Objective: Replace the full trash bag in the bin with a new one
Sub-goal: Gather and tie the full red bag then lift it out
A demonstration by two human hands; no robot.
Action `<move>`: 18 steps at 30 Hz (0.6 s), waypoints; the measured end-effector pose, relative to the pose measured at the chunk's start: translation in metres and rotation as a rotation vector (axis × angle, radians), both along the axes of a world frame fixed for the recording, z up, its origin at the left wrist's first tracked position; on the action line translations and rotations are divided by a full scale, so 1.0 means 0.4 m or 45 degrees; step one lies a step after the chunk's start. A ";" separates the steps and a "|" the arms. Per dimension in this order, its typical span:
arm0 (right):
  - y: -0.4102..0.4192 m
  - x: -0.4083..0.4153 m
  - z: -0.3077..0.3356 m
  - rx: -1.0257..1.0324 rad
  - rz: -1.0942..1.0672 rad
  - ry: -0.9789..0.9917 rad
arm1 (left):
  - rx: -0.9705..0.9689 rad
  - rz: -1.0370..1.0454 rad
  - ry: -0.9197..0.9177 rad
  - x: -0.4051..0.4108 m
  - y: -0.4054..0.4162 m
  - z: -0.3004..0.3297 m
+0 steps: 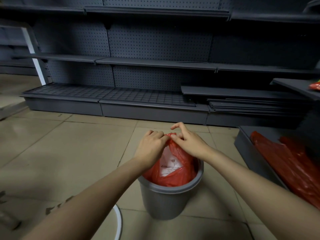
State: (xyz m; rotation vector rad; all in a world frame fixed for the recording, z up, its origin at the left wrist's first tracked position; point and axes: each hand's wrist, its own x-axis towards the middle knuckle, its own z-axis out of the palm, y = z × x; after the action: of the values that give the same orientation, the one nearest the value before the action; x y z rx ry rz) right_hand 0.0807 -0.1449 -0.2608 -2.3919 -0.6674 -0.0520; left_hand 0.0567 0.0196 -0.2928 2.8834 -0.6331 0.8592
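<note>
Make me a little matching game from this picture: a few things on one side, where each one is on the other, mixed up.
Things:
1. red trash bag
2. grey bin
3. spare red bags
4. white paper

Places:
A. on the tiled floor
B. lying on the dark tray at right
C. inside the gathered bag
D. pinched at its top by both hands

Pairs: 1-D, 2-A, 3-B, 4-C

Full bag (174, 177) in bin (166, 201); spare bags (294, 163) right; shelving (138, 66) behind.
</note>
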 end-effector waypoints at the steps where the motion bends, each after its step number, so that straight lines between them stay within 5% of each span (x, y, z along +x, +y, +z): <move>1: -0.003 -0.006 0.003 -0.035 0.035 -0.011 | -0.018 0.021 0.036 0.000 0.000 0.000; 10: -0.022 -0.012 -0.006 -0.450 0.077 -0.643 | -0.095 0.043 0.242 0.005 -0.011 0.020; 18: -0.024 -0.017 0.006 -0.504 -0.058 -0.659 | -0.239 -0.020 0.404 -0.005 -0.007 0.024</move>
State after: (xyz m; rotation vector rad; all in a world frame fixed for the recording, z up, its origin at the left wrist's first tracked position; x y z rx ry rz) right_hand 0.0738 -0.1545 -0.2585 -2.7993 -0.9251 -0.6294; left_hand 0.0545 0.0168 -0.2833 2.7526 -0.5105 0.4170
